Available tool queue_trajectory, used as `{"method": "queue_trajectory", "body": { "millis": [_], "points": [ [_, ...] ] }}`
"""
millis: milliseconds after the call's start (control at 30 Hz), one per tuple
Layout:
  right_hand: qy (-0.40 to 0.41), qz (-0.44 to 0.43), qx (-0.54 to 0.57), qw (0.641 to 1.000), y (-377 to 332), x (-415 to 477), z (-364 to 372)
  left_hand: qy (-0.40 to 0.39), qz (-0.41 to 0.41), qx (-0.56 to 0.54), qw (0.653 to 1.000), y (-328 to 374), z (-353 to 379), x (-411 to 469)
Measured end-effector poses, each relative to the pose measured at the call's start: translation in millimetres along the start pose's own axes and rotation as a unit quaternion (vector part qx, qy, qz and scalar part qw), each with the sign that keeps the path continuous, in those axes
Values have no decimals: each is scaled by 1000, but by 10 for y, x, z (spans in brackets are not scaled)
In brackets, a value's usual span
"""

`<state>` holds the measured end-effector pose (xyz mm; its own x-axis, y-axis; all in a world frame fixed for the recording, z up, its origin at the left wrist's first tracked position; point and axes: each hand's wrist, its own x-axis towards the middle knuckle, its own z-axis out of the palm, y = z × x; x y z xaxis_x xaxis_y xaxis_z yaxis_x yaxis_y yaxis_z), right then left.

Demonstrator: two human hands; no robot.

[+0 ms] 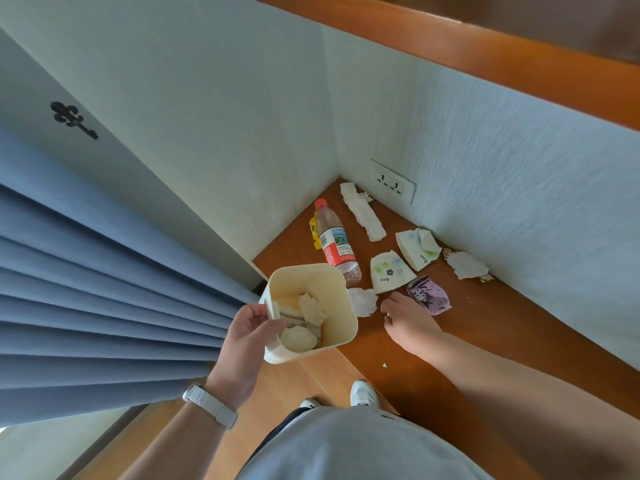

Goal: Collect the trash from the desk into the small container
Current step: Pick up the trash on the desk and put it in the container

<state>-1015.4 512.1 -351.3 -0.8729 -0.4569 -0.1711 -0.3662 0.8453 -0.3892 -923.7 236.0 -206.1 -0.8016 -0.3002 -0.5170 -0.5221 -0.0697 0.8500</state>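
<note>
Left hand (249, 336) grips the bin (308, 311) by its near rim, fingers (258, 311) clenched over the edge. The bin is held at the tabletop's (485, 327) edge, mouth up and tipped a little toward the person, probably so scraps can be dropped or swept straight in.

Bin contents: several crumpled tissues and what looks like a printed wrapper; roughly the bottom third is covered, with plenty of room left.

Right hand (408, 322) rests low over the tabletop, fingers loosely spread, holding nothing. It sits between a crumpled tissue (363, 301) just beside the bin and a purple packet (429, 296); which it is going for, cannot tell.

Still on the tabletop, toward the corner: bottle (335, 242) lying on its side, yellow wrapper (314, 232) touching it, a long tissue strip (362, 211), two flowered packs (391, 271), and a torn scrap (467, 266) by the wall.

Most of the trash is not yet collected.
</note>
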Motion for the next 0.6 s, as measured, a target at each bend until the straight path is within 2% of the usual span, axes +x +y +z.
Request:
{"method": "queue_trajectory", "body": {
  "millis": [133,233,333,400,500,600],
  "points": [
    [14,28,81,996,-158,23,-210,3,4,-1,1000,20,4,17],
    [69,47,160,984,-389,24,-535,6,8,-4,1000,33,9,17],
    [154,-27,196,968,-677,28,-899,7,18,-24,1000,47,34,9],
    [181,-94,191,960,-897,71,-1080,0,17,-27,999,57,49,6],
    [181,-157,170,956,-1188,193,-1201,-26,20,-30,999,112,68,-19],
    [159,-164,157,961,-1331,288,-1196,-44,24,-37,998,151,63,-49]
  ]
}}
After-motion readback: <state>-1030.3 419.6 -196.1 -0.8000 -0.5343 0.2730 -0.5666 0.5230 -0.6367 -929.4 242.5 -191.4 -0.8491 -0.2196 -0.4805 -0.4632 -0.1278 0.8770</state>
